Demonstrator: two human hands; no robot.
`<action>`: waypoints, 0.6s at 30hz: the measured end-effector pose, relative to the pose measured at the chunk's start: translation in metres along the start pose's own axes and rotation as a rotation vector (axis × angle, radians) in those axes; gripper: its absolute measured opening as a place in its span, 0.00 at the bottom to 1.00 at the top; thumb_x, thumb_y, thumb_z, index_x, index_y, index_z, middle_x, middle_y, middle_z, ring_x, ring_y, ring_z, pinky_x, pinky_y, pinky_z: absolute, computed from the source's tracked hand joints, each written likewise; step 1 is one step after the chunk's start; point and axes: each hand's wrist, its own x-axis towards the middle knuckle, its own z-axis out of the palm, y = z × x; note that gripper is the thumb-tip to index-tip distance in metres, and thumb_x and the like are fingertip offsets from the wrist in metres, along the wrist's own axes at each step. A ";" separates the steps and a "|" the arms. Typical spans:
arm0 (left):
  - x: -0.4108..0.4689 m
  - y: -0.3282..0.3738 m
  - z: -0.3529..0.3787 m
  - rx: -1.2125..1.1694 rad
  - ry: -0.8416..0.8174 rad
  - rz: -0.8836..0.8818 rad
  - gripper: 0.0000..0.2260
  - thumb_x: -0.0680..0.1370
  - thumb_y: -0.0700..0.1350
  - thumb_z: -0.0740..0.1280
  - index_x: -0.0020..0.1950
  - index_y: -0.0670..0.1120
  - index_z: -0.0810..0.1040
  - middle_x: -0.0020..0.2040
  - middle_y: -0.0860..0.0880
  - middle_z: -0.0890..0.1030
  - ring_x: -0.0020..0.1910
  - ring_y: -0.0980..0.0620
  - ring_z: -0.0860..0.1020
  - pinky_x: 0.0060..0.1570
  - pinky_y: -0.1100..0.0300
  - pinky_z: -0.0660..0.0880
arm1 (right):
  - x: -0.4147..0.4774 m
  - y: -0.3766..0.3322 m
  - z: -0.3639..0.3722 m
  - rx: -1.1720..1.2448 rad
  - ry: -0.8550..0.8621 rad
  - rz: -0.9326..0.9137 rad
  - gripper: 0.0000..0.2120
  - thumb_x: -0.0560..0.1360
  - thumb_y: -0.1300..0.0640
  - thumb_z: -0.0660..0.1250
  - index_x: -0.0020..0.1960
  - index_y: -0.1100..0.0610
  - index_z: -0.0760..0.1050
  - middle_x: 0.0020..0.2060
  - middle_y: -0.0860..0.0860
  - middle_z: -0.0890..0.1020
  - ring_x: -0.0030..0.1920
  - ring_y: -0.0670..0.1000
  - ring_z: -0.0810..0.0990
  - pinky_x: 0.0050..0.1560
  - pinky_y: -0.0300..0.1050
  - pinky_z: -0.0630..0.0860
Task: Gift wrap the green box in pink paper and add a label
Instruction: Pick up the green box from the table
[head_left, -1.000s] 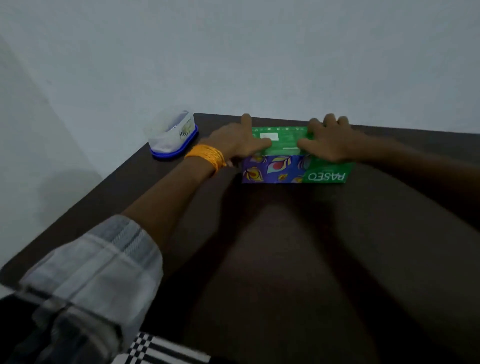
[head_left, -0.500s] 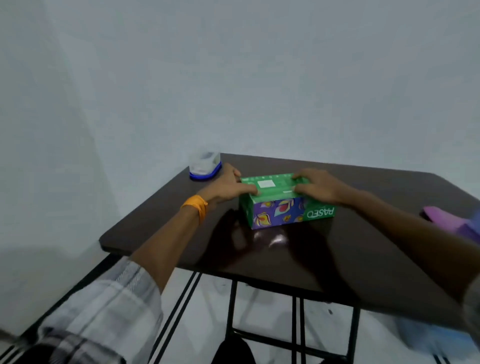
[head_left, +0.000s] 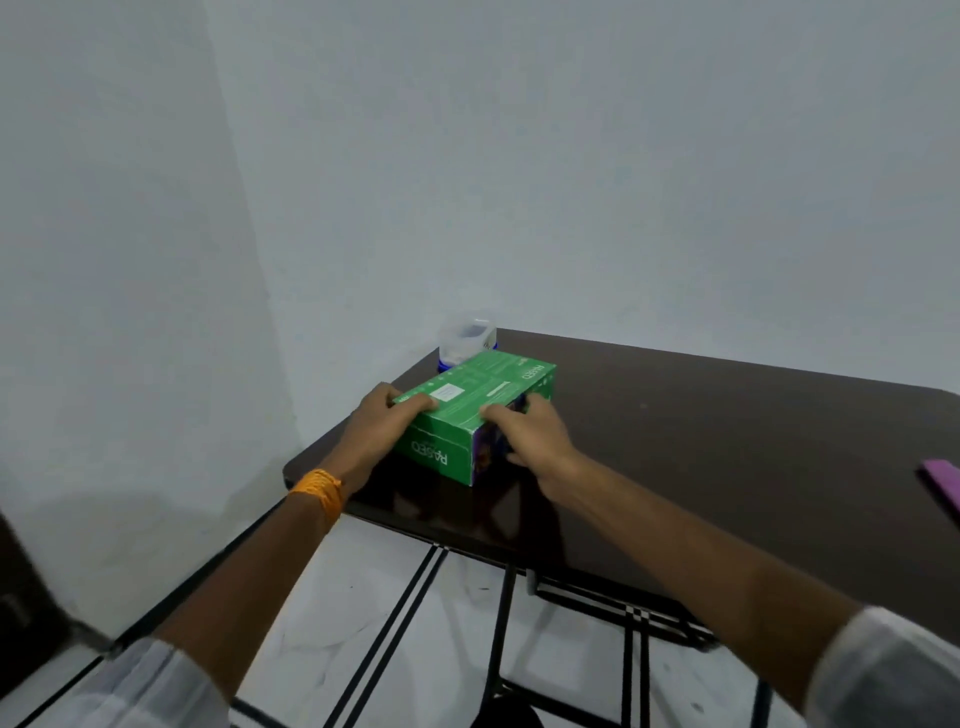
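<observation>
The green box (head_left: 483, 392), printed PASEO with a purple patterned side, lies near the left corner of the dark table (head_left: 701, 441). My left hand (head_left: 382, 434) grips its near left end, thumb curled over the top edge. My right hand (head_left: 530, 436) grips the near right corner, thumb on top and fingers against the patterned side. A strip of pink paper (head_left: 943, 486) shows at the table's right edge, mostly cut off by the frame.
A small clear plastic tub with a blue base (head_left: 467, 343) stands at the table's far left corner, just behind the box. White walls close in on the left and back. The table's near edge and black metal legs (head_left: 501, 623) stand over a pale floor.
The box has been turned on the table so that a short end now faces me, and it sits closer to the left corner. The camera has pulled back and higher.
</observation>
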 end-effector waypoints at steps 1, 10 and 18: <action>0.001 -0.004 -0.007 -0.003 0.017 -0.001 0.17 0.72 0.56 0.72 0.49 0.45 0.74 0.47 0.47 0.81 0.46 0.49 0.80 0.46 0.50 0.77 | -0.001 -0.003 0.009 0.006 -0.012 -0.017 0.21 0.66 0.43 0.71 0.55 0.52 0.74 0.53 0.51 0.81 0.53 0.53 0.81 0.58 0.59 0.79; -0.002 -0.015 -0.039 -0.022 0.057 0.016 0.15 0.74 0.57 0.70 0.52 0.47 0.81 0.46 0.49 0.85 0.45 0.50 0.83 0.39 0.60 0.75 | 0.017 -0.013 0.043 0.060 -0.105 -0.014 0.18 0.68 0.46 0.71 0.54 0.55 0.80 0.50 0.54 0.85 0.54 0.56 0.84 0.58 0.59 0.80; 0.004 -0.017 -0.044 -0.006 0.054 -0.002 0.16 0.76 0.58 0.68 0.56 0.47 0.80 0.47 0.50 0.85 0.44 0.52 0.83 0.39 0.60 0.75 | 0.023 -0.012 0.053 0.071 -0.079 -0.025 0.15 0.73 0.47 0.72 0.52 0.56 0.81 0.50 0.54 0.84 0.54 0.56 0.83 0.58 0.59 0.80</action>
